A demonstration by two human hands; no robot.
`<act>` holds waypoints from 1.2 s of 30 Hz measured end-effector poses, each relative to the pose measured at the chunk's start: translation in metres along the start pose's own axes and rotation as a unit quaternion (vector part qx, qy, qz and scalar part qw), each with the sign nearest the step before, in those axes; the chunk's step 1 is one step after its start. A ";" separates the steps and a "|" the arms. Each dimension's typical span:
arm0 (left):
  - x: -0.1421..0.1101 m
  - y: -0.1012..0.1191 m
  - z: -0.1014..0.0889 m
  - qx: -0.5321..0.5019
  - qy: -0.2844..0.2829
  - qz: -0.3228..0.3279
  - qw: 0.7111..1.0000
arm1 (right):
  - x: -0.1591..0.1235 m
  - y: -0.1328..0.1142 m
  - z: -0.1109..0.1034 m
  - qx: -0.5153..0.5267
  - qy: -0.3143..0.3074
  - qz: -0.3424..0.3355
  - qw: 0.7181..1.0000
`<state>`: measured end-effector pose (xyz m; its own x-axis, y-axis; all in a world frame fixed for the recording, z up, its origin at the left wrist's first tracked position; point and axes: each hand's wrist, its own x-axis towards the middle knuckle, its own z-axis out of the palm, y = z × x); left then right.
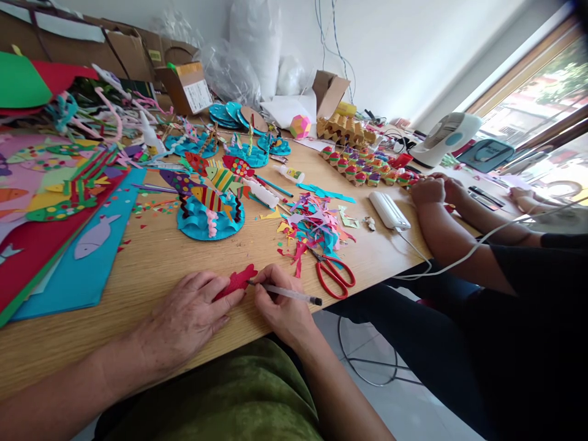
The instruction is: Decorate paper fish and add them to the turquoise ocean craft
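My left hand (pixel 195 312) presses a red paper fish cutout (pixel 239 280) flat on the table near its front edge, fingers over its left part. In my right hand (pixel 285 312) is a clear pen with a black end (pixel 294 294), pinched near the tip. That tip is at the cutout's right part. Red-handled scissors (pixel 335 278) lie to the right of my right hand, beside a heap of coloured paper scraps (pixel 316 220). Beyond my hands stands a blue round base (pixel 195 231) with striped and dotted paper fish (pixel 209 197) on it.
Coloured sheets (pixel 87 282) with paper fish cover the left side. A glue bottle (pixel 264 193), a white power bank (pixel 389 210) with a cable, and egg-carton pieces (pixel 358 165) lie further off. On the right, another person's hands (pixel 434 190) rest over the table.
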<state>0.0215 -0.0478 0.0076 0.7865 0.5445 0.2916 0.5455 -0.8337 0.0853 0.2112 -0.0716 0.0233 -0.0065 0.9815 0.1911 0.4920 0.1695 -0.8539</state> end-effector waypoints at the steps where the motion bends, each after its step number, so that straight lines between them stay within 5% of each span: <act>1: 0.000 0.000 0.000 0.001 0.000 0.001 1.000 | 0.000 0.000 0.000 0.000 0.002 0.002 1.000; 17: 0.000 0.000 0.000 0.001 -0.008 0.000 1.000 | -0.001 -0.003 -0.005 0.067 -0.003 0.016 0.998; 36: -0.001 0.001 0.003 -0.006 0.015 0.006 1.000 | 0.003 -0.001 0.005 0.031 -0.034 0.006 0.999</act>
<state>0.0220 -0.0485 0.0042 0.7839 0.5317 0.3206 0.5327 -0.8412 0.0924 0.2067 -0.0679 0.0223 -0.0612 0.9870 0.1488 0.4377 0.1605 -0.8847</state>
